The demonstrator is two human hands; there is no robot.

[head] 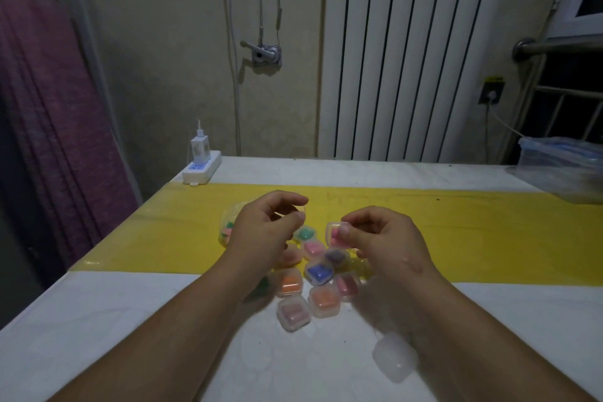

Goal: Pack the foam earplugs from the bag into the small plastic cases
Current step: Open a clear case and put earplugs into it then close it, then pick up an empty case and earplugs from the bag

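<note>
My right hand (378,238) pinches a small clear plastic case (336,233) with a pink earplug inside, held above the table. My left hand (270,228) has its fingers curled around what looks like a clear case lid near its fingertips. A clear bag of coloured foam earplugs (226,228) lies partly hidden behind my left hand. Several filled cases (318,271) with orange, pink, blue, green and purple earplugs lie in a cluster below my hands. One empty shut case (394,357) sits apart at the lower right, by my right forearm.
A white table (130,336) carries a yellow strip (456,238) across its middle. A white power strip (202,168) with a charger sits at the back left. A clear plastic container (561,166) stands at the back right. A radiator and wall lie behind.
</note>
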